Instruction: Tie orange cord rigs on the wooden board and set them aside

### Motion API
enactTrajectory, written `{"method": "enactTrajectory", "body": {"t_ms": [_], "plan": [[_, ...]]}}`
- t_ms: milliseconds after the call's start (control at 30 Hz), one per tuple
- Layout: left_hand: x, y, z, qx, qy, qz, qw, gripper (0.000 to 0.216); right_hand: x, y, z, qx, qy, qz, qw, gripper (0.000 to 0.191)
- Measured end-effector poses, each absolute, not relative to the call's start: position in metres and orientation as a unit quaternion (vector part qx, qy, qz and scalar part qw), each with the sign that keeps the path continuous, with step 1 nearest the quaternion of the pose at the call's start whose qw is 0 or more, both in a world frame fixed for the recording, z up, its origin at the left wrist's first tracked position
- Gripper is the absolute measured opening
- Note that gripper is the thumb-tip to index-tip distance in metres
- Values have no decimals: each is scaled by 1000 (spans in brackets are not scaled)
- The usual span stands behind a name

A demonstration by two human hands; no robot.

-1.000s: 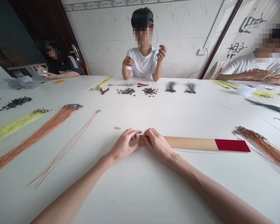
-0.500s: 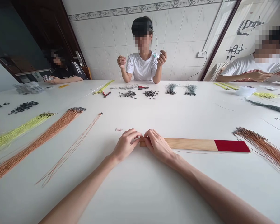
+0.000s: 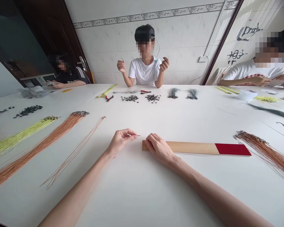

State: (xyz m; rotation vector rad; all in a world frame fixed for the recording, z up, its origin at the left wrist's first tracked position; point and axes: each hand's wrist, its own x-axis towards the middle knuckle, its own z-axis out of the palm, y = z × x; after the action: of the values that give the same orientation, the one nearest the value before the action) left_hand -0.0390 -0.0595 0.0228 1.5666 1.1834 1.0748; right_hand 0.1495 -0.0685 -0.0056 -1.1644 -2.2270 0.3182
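A pale wooden strip [image 3: 191,147] lies flat on the white table [image 3: 137,195], long axis running left to right, with a red-covered end [image 3: 232,149] at the far right. The right hand [image 3: 159,148] is nearer, curled over the strip's left end. The left hand [image 3: 120,142], just apart, pinches a thin wire [image 3: 137,135] between 2 fingertips.

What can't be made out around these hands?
Head view:
What the thin piece pinched by the left hand is: too small, fingers hide its rest.
What lies under the right hand on the wooden strip: hidden by that hand.
The far ends of the orange-brown cord bundle: cut off by the right edge.
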Motion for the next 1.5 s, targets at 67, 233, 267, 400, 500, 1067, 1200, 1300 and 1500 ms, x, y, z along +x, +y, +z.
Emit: {"method": "enactTrajectory", "body": {"t_ms": [67,233,267,400,500,1067,1200,1300,1500], "plan": [[-45,-59,26,585,461,456,487,15,149,-68,-6,-437,-845,111,288,24],[-60,-55,29,510,404,513,561,11,150,-68,-8,-431,-856,93,268,28],[-63,-53,29,497,391,526,570,11,150,-68,-8,-428,-858,89,269,28],[-72,-48,29,444,334,573,602,14,149,-68,-12,-415,-864,59,279,27],[-77,-45,30,398,305,612,612,17,148,-69,-13,-398,-867,4,300,26],[-118,-38,49,194,368,700,580,25,109,-131,-14,-165,-918,-161,323,32],[-116,-38,48,198,407,681,575,22,110,-134,-13,-134,-927,-169,308,32],[-117,-38,48,192,417,676,576,20,111,-133,-14,-110,-933,-174,294,32],[-124,-39,56,177,425,681,570,28,111,-133,-13,-70,-945,-168,271,31]]}}
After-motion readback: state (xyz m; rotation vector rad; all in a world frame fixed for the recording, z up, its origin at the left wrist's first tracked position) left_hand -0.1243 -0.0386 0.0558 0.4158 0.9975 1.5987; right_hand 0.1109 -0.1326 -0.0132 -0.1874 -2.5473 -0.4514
